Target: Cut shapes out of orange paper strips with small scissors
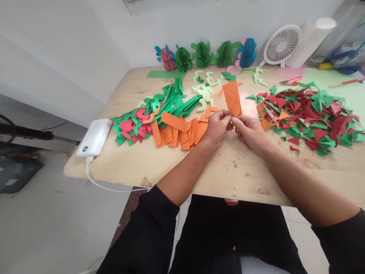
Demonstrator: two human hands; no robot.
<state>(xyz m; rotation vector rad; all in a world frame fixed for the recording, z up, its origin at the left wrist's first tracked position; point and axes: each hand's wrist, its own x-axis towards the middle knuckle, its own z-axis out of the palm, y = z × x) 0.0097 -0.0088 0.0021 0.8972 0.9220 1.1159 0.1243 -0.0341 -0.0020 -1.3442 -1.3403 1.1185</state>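
Observation:
My left hand (218, 125) and my right hand (248, 131) meet over the table, fingertips pinched together. Between them is something tiny and greyish, too small to name. Right behind the fingertips is an orange paper rectangle (231, 97) with curved drawn lines; whether the fingers grip its lower edge or it only lies behind them, I cannot tell. Beside my left hand lie several overlapping orange paper pieces (172, 125), also marked with lines. A curved orange cutout (211, 111) rests just above that hand.
Green paper pieces (173, 99) and red cutouts (127, 125) lie at left. A heap of red and green scraps (316, 118) covers the right. Honeycomb paper figures (202, 55), a white fan (282, 45) and a paper roll (312, 42) stand behind. A power bank (94, 137) sits at the left edge.

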